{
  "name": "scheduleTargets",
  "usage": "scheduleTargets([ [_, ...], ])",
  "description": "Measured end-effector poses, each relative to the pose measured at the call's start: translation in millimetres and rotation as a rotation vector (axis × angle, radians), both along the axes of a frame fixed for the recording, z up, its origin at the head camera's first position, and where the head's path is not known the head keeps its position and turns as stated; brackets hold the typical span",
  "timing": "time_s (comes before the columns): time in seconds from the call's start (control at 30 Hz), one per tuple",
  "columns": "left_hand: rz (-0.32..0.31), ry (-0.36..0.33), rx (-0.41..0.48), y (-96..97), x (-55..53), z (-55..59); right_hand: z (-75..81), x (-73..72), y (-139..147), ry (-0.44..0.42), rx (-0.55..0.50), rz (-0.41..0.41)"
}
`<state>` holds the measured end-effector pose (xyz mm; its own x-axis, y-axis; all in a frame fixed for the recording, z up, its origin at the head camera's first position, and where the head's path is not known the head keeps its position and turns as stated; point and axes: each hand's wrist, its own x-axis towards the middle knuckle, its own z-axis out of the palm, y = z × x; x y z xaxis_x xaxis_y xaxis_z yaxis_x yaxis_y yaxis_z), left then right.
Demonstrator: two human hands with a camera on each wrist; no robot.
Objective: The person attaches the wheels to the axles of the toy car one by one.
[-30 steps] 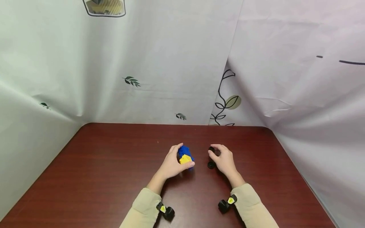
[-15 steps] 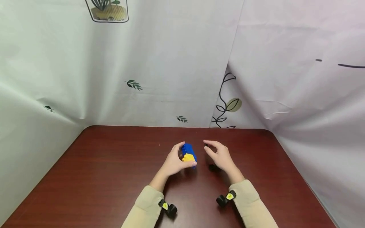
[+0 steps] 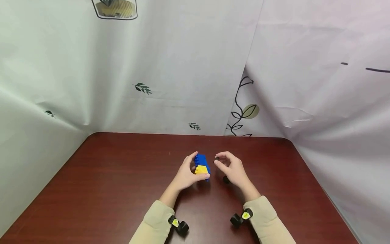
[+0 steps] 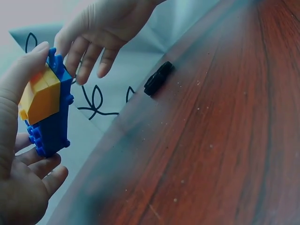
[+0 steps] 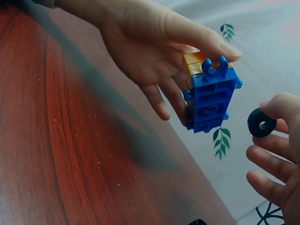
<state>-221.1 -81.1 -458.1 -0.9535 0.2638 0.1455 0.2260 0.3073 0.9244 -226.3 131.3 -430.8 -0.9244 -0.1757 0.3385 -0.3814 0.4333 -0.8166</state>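
My left hand [image 3: 184, 176] holds a blue and yellow toy vehicle body [image 3: 201, 162] between thumb and fingers. In the right wrist view the ribbed blue underside of the vehicle body [image 5: 211, 105] faces out, with short pegs along its sides and a forked blue hook at one end. Thumb and fingers of my right hand [image 3: 235, 171] pinch a small black toy wheel [image 5: 261, 123] with a hole in its middle. A small gap separates this wheel from the vehicle body. Another black wheel [image 3: 226, 179] is on the table beneath my right hand; the left wrist view shows it [image 4: 158, 78].
The reddish-brown wooden table [image 3: 122, 189] extends around both hands. White cloth [image 3: 182, 67] printed with leaves hangs behind its far edge and along the sides. Each sleeve carries a small black wrist camera [image 3: 182, 227].
From beside the two wheels, my right hand has moved left with one wheel, nearer the vehicle body. My left hand has shifted slightly right, still holding the vehicle body.
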Motion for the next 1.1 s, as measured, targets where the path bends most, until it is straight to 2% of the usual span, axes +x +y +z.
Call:
scheduleTargets([
  [0.3, 0.000, -0.083, 0.071, -0.1, 5.1, 8.5, 11.1, 6.3, -1.4, -0.094, -0.065, 0.068],
  [0.5, -0.027, -0.095, 0.127, 0.8, 16.8, 33.3, 34.1, 20.1, -7.3, -0.065, -0.099, 0.127],
  [0.6, -0.033, -0.091, 0.161, 1.1, 19.8, 38.7, 43.6, 25.7, -9.2, -0.062, -0.120, 0.154],
  [0.83, -0.053, -0.107, 0.219, 1.1, 17.3, 38.9, 23.0, 14.4, -4.6, -0.043, -0.148, 0.202],
  [1.1, -0.067, -0.103, 0.235, 0.9, 17.8, 40.7, 23.5, 17.0, -5.4, -0.059, -0.097, 0.240],
])
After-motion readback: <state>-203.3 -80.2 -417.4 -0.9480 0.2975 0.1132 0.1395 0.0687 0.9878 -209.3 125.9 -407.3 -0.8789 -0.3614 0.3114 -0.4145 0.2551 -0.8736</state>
